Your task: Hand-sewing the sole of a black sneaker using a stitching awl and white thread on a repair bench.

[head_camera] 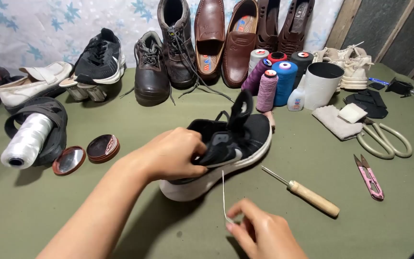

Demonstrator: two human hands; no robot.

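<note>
The left hand (171,154) is clamped over the open collar of a black mesh sneaker (226,148) with a thick white rubber sole, which sits tilted on its side at the middle of the olive cloth-covered tabletop (34,211), its tongue standing up. The right hand (264,232), lower in the picture, has thumb and forefinger pinched together on a thin white thread (223,192) that runs up to the sneaker's sole edge. Just right of the sneaker lies an awl (307,194) with a round pale wooden handle and a slim steel shaft, and beyond it a small pair of pink thread snips (370,176). Farther right are large scissors (384,141) with pale looped handles, next to a folded grey cloth (331,122). Behind the sneaker stand several cone-shaped thread spools (276,79) in purple, blue, red and white, beside a white cylindrical cup (322,84). At the left a fat spool of glossy white cord (27,141) lies on a black sandal (56,129), with 2 shallow round tins (86,154) near it. Along the back wall a row of shoes leans or stands: a white slip-on (32,84), a black trainer (101,60), dark leather lace-up boots (164,57) and smooth brown loafers (226,41).
</note>
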